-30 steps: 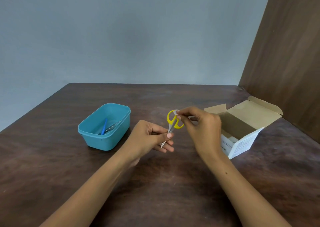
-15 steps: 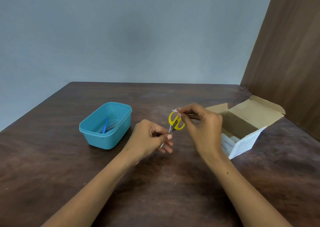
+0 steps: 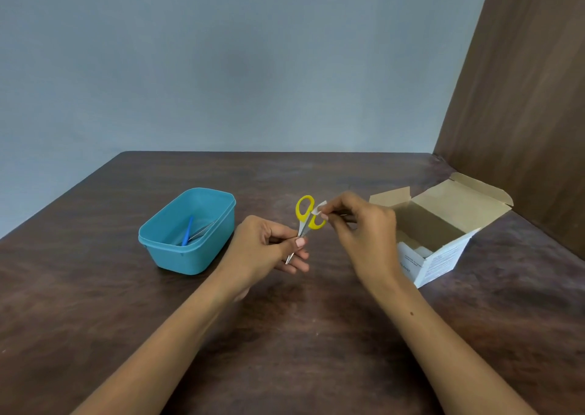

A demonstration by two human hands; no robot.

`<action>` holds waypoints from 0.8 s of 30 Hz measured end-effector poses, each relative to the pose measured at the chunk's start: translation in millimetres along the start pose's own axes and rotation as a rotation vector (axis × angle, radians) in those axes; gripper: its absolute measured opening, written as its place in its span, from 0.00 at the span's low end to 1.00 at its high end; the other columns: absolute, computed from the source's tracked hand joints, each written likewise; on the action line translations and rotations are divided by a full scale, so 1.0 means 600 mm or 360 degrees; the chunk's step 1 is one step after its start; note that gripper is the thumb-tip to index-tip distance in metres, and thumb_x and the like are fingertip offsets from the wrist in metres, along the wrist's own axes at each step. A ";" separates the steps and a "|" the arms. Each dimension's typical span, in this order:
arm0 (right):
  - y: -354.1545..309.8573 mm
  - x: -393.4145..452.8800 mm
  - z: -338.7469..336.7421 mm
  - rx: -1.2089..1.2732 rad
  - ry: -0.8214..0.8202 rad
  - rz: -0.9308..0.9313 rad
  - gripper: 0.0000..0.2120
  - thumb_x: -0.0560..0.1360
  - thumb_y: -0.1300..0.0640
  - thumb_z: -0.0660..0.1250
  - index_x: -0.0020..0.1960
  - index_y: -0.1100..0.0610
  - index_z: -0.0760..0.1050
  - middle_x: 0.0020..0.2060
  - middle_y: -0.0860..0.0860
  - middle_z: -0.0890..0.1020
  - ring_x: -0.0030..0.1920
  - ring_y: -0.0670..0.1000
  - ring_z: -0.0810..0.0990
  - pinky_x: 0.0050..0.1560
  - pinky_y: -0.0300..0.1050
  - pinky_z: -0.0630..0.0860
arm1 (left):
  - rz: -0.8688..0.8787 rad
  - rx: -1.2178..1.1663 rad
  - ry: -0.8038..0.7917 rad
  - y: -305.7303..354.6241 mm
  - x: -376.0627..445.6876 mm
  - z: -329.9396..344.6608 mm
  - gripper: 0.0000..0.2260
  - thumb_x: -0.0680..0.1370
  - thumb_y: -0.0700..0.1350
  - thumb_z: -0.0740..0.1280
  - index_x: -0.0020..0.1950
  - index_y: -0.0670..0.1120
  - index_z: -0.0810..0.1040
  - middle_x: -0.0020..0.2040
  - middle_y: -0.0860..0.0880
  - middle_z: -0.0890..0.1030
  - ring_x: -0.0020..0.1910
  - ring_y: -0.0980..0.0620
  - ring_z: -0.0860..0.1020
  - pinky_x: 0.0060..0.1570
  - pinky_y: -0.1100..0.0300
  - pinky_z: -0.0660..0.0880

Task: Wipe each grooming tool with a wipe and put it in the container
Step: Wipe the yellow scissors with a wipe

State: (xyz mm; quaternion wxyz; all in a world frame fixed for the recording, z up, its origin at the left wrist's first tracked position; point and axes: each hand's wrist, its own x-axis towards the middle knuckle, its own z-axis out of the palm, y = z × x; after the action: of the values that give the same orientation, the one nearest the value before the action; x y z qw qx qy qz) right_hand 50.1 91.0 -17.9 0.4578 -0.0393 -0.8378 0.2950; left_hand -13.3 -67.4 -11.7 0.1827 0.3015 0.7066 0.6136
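My left hand [image 3: 264,250] grips small scissors [image 3: 304,215] by the metal blades, yellow handles pointing up. The blade tip pokes out below my fingers. My right hand [image 3: 364,231] pinches a small white wipe [image 3: 318,208] against the right handle loop. A teal plastic container [image 3: 190,234] sits on the table to the left of my hands. Inside it lie a blue-handled tool [image 3: 187,231] and a thin metal tool [image 3: 204,230].
An open cardboard box [image 3: 443,234] with white packets inside stands right of my right hand, flaps raised. The dark wooden table [image 3: 300,335] meets a grey wall at the back and a brown panel [image 3: 522,97] on the right.
My right hand has slid the wipe from the left handle loop over to the right one. The scissors stand a little more upright in my left hand.
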 end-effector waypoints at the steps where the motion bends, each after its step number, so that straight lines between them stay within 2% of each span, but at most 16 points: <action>1: 0.000 -0.001 0.002 0.0011 -0.0022 -0.0015 0.07 0.68 0.68 0.72 0.40 0.57 0.79 0.38 0.46 0.85 0.38 0.47 0.84 0.39 0.51 0.80 | 0.0008 0.0008 0.0006 0.000 0.000 -0.001 0.04 0.75 0.37 0.68 0.43 0.40 0.83 0.33 0.45 0.84 0.33 0.47 0.84 0.31 0.62 0.79; 7: -0.016 -0.011 0.012 0.0038 -0.0110 -0.0157 0.06 0.68 0.67 0.71 0.39 0.57 0.79 0.35 0.48 0.84 0.36 0.49 0.83 0.37 0.51 0.79 | 0.0006 0.0013 0.0038 0.000 0.000 -0.003 0.05 0.75 0.37 0.68 0.42 0.43 0.83 0.32 0.46 0.84 0.32 0.48 0.84 0.31 0.63 0.79; 14: -0.002 0.006 0.000 -0.0069 0.0224 -0.0014 0.05 0.70 0.67 0.70 0.40 0.58 0.79 0.35 0.49 0.84 0.36 0.50 0.82 0.37 0.51 0.79 | -0.0001 -0.0047 -0.0017 0.006 -0.004 0.004 0.04 0.75 0.37 0.68 0.45 0.38 0.83 0.33 0.45 0.84 0.32 0.48 0.84 0.31 0.63 0.79; 17: -0.001 0.008 -0.003 0.0218 0.0148 0.0286 0.07 0.71 0.65 0.71 0.39 0.54 0.78 0.35 0.48 0.83 0.38 0.46 0.82 0.42 0.46 0.80 | -0.0007 -0.0103 -0.0023 0.012 -0.008 0.002 0.04 0.75 0.38 0.68 0.46 0.39 0.83 0.33 0.45 0.84 0.33 0.48 0.84 0.31 0.63 0.79; 19: -0.002 0.012 -0.004 0.0568 0.0071 0.0527 0.08 0.73 0.67 0.69 0.41 0.54 0.78 0.38 0.49 0.84 0.40 0.46 0.83 0.44 0.44 0.80 | -0.0039 -0.0147 -0.0031 0.016 -0.009 0.001 0.04 0.75 0.38 0.69 0.46 0.39 0.83 0.34 0.45 0.84 0.33 0.48 0.84 0.31 0.64 0.78; 21: -0.006 0.014 -0.006 0.0943 0.0024 0.0714 0.07 0.73 0.68 0.68 0.44 0.57 0.79 0.40 0.53 0.84 0.40 0.46 0.83 0.43 0.41 0.80 | -0.0080 -0.0193 -0.0051 0.019 -0.011 0.000 0.05 0.75 0.39 0.69 0.45 0.40 0.83 0.34 0.45 0.84 0.33 0.48 0.84 0.31 0.64 0.78; 24: -0.011 0.012 -0.012 0.1228 -0.0024 0.0829 0.06 0.73 0.68 0.68 0.49 0.61 0.80 0.44 0.56 0.84 0.43 0.47 0.83 0.44 0.38 0.79 | -0.0150 -0.0284 -0.0081 0.022 -0.011 -0.002 0.05 0.75 0.39 0.68 0.46 0.40 0.84 0.35 0.45 0.84 0.34 0.49 0.84 0.31 0.65 0.78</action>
State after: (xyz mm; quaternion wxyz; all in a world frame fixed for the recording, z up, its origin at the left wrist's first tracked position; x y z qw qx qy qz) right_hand 53.0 91.2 -5.8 0.3434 -0.0731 -0.6323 0.6906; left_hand -6.2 -72.0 0.6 0.2554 0.2660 0.6575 0.6570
